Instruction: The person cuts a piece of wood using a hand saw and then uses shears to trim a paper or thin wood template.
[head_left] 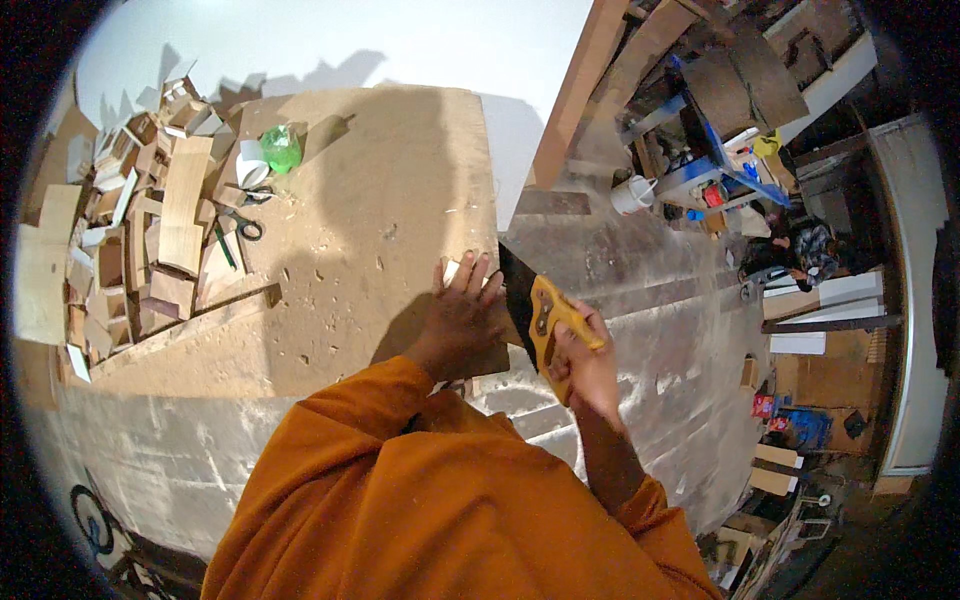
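Note:
My left hand (462, 318) lies flat, fingers spread, on a small pale wood piece (452, 268) at the right edge of a large brown board table (380, 200). My right hand (583, 362) grips the yellow handle of a hand saw (540, 312). Its dark blade runs up and left along the table's edge, just right of my left fingers. My orange sleeves fill the lower middle of the view.
A heap of cut wood blocks (140, 230) covers the table's left side, with a white cup (251, 162), a green bag (281, 147) and scissors (243, 225) beside it. Planks (585, 90) lean at the upper right. A white jug (632, 194) and clutter stand on the dusty floor.

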